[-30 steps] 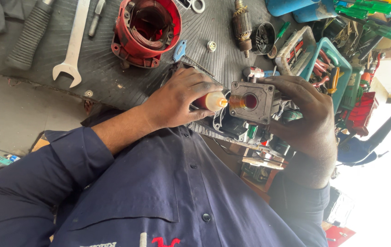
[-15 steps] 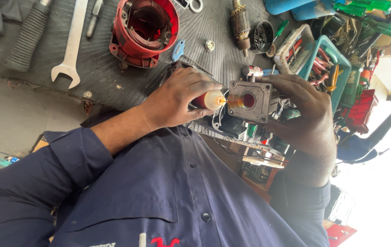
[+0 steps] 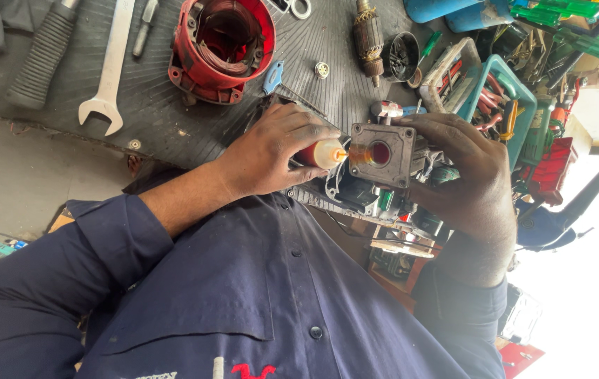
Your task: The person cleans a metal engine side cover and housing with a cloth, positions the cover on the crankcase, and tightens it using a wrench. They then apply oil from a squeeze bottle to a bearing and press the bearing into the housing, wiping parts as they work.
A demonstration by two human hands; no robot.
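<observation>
A small bottle with a red body and a pale orange-tipped nozzle (image 3: 322,153) is clasped in the fingers of the left hand (image 3: 271,151), which are curled tightly around it. Its tip is pressed against the edge of a square grey metal housing with a round red-lined bore (image 3: 381,154), and a smear of amber fluid is seen where they meet. The housing is gripped from the far side by the right hand (image 3: 471,189), whose fingers are wrapped over its top and back. Both are held above the dark ribbed rubber mat (image 3: 173,133) on the counter. Beyond the left fingers, a red motor casing with copper windings (image 3: 222,45) is set on the mat, and further off a silver open-ended spanner (image 3: 112,70) is laid. Past the right fingers, a teal plastic tray of hand tools (image 3: 496,98) is seen.
</observation>
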